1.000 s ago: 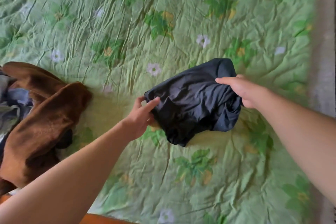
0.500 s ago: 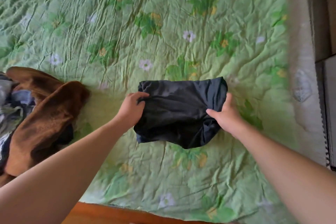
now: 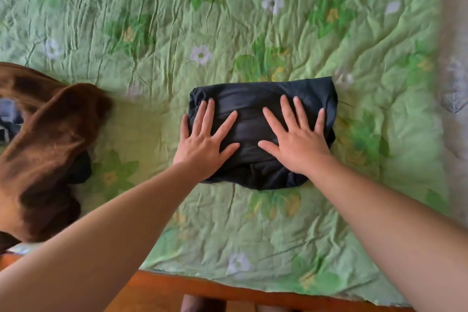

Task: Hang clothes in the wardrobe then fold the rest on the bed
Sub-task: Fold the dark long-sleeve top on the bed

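Observation:
A dark navy garment (image 3: 255, 99) lies folded into a compact rectangle on the green flowered bedspread (image 3: 253, 20), near the bed's front edge. My left hand (image 3: 205, 137) presses flat on its left half with fingers spread. My right hand (image 3: 296, 137) presses flat on its right half, fingers also spread. Both palms cover the near part of the fold.
A heap of clothes lies at the left edge, topped by a brown fleecy garment (image 3: 48, 139) with blue and dark fabric under it. The bed's wooden frame (image 3: 228, 294) runs along the bottom. A grey strip (image 3: 455, 58) borders the bedspread on the right.
The navy garment was held up in both hands, then lowered to the bedspread. My hands have let go of its ends and now lie flat on top of it.

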`<action>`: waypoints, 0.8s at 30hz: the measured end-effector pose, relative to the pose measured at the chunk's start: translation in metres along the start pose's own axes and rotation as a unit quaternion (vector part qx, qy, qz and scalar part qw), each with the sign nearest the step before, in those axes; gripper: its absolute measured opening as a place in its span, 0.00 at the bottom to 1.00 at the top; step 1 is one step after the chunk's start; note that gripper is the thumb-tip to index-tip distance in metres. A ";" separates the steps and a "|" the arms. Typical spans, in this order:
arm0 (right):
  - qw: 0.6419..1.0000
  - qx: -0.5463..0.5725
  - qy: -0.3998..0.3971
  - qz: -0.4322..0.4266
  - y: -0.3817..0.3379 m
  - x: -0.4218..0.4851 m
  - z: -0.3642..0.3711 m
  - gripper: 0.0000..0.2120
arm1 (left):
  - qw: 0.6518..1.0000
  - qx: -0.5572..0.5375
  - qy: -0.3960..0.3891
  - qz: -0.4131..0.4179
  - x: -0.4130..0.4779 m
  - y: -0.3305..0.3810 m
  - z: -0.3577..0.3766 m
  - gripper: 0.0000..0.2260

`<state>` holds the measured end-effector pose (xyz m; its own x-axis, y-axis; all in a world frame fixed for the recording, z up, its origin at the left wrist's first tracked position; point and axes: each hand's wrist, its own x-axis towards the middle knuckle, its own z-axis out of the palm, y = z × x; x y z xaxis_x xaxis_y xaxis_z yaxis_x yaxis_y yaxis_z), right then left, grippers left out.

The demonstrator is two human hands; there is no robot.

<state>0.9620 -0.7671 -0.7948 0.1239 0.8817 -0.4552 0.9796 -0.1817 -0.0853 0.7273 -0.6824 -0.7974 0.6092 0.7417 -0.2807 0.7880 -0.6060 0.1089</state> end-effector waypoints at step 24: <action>0.590 0.748 0.001 0.306 0.034 -0.054 -0.109 0.20 | 0.736 -0.635 -0.062 -0.226 -0.020 0.009 -0.131 0.23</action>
<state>1.0054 -0.7731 -0.6768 0.3828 0.4528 -0.8053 -0.4825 -0.6454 -0.5922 0.7343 -0.6648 -0.6662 0.3079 0.7054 -0.6384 0.4040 0.5106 0.7590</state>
